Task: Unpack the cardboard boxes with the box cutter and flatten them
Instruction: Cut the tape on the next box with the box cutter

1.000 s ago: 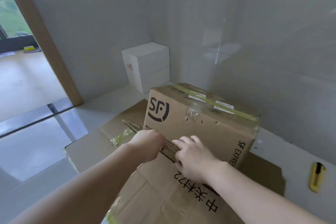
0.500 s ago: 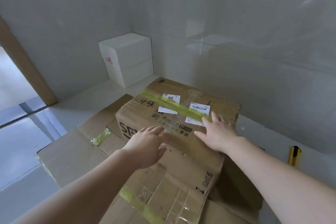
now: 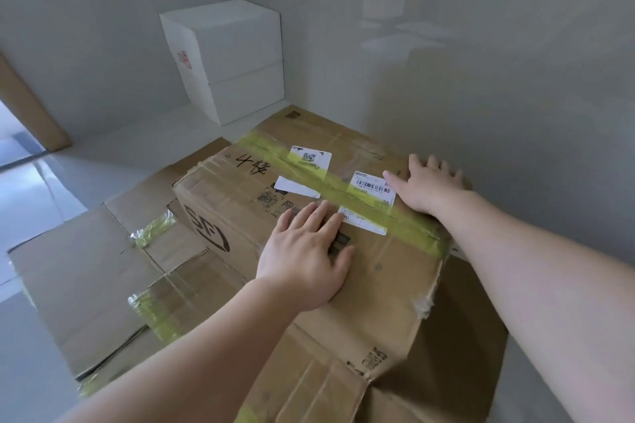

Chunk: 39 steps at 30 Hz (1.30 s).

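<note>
The SF Express cardboard box [image 3: 309,216] is sitting on flattened cardboard [image 3: 103,268] on the floor, near the wall corner, its yellow-green tape seam [image 3: 343,192] intact. The left hand [image 3: 305,257] is pressing flat, fingers spread, on the near top panel; the right hand [image 3: 429,185] is lying spread at the far right edge. Judgement: both palms should be bearing down evenly, clear of the seam. No cutter is showing. A white box [image 3: 226,58] is standing in the corner.
</note>
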{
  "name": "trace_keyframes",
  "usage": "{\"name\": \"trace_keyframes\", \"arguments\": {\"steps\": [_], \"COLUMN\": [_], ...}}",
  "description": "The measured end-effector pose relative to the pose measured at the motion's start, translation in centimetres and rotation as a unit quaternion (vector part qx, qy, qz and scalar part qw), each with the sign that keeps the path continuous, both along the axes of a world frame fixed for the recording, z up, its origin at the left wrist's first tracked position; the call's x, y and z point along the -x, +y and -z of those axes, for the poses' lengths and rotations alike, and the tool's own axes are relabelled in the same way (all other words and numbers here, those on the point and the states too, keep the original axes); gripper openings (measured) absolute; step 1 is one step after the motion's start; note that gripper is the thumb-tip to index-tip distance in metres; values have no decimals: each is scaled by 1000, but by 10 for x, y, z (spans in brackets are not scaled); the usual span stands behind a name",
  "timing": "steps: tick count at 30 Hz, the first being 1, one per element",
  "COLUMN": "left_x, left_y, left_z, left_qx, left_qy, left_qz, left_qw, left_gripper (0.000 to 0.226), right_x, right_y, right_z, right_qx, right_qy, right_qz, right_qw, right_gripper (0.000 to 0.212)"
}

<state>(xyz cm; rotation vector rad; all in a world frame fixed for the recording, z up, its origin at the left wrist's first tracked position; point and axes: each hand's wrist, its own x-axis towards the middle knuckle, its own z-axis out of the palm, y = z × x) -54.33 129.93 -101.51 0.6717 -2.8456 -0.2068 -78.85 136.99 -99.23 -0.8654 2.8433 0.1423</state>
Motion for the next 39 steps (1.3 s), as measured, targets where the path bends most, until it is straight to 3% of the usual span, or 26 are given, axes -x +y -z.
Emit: {"name": "trace_keyframes", "arguments": {"steps": [7, 14, 21, 29, 36, 39], "left_x": [-3, -69, -94, -31, 42, 73], "left_y": [4, 22, 20, 36, 75, 84], "left_z": [-5, -17, -15, -16, -17, -15], "left_qx": [-32, -59, -43, -53, -46, -20], "left_qy": [10, 28, -72, -81, -28, -55], "left_qz": [-10, -34, -5, 40, 105, 121], "left_qw": [999, 997, 996, 995, 993, 991], "left_gripper": [64, 67, 63, 61, 53, 54], "right_x": [0, -55, -125, -117, -85, -65], "right_y": [2, 26, 46, 79, 143, 172], "right_z": [3, -8, 7, 0, 2, 14], "right_qx": [33, 71, 43, 49, 79, 74], "right_qy": [38, 26, 6, -48, -19, -4], "right_qz": [-30, -111, -211, -187, -151, -132], "right_qw": [998, 991, 977, 980, 985, 989], "right_gripper": [96, 102, 92, 73, 71, 70]}}
